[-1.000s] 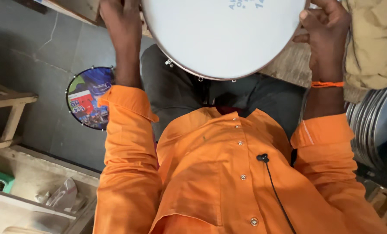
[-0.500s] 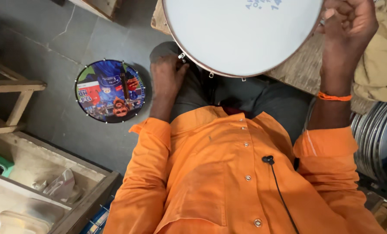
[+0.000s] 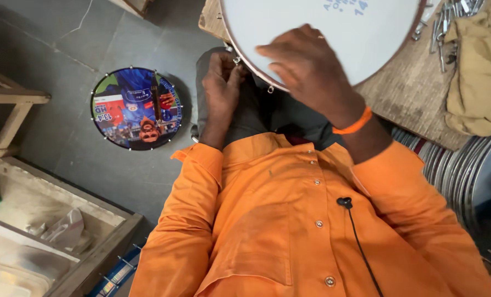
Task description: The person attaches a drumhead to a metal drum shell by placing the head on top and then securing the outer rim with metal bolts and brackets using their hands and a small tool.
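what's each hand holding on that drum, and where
Left hand pinches a small metal lug at the near rim of the round white-skinned drum. Right hand lies flat on the skin, gripping nothing.

round multicoloured printed label (image 3: 137, 108) on floor; blue print (image 3: 347, 6) on drumhead.

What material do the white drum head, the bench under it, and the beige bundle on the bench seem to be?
White drum head: likely plastic film, smooth and matte, evenly white; its rim looks like metal, with small shiny lugs. The right hand rests on it; the left hand is at the rim. Bench: bare, rough wood with visible grain. Beige bundle: cloth, crumpled in soft folds.
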